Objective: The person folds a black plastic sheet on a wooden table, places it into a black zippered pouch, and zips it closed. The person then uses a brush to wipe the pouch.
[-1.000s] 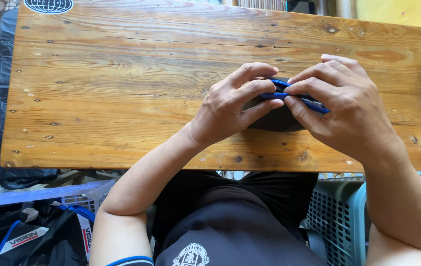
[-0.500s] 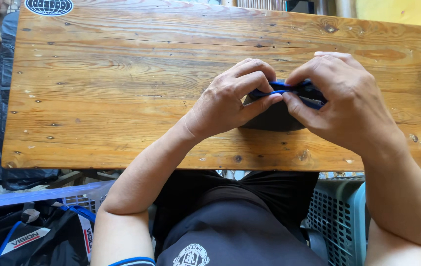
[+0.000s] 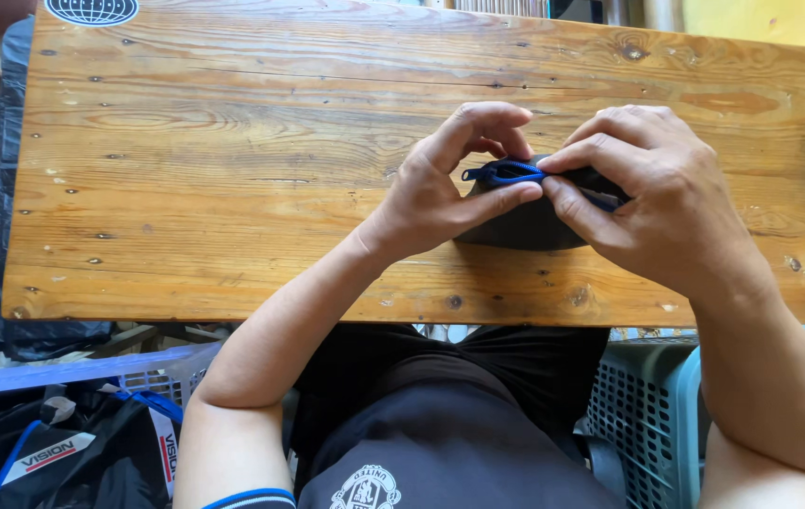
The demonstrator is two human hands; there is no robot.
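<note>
Wooden table (image 3: 233, 170), pouch (image 3: 525, 226) between grips

Black pouch (image 3: 525, 226), blue zip edge (image 3: 506, 172), brown knotty wooden table (image 3: 233, 160)

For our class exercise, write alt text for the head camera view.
Left hand and right hand pinch a blue strap on a small dark pouch resting on a wooden table; plastic baskets stand below.

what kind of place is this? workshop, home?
Probably a small home or informal sewing workspace, not a factory: a bare plank table, plastic crates below, pebble flooring at left. Both hands, left hand and right hand, pinch a dark fabric piece with blue trim.
</note>
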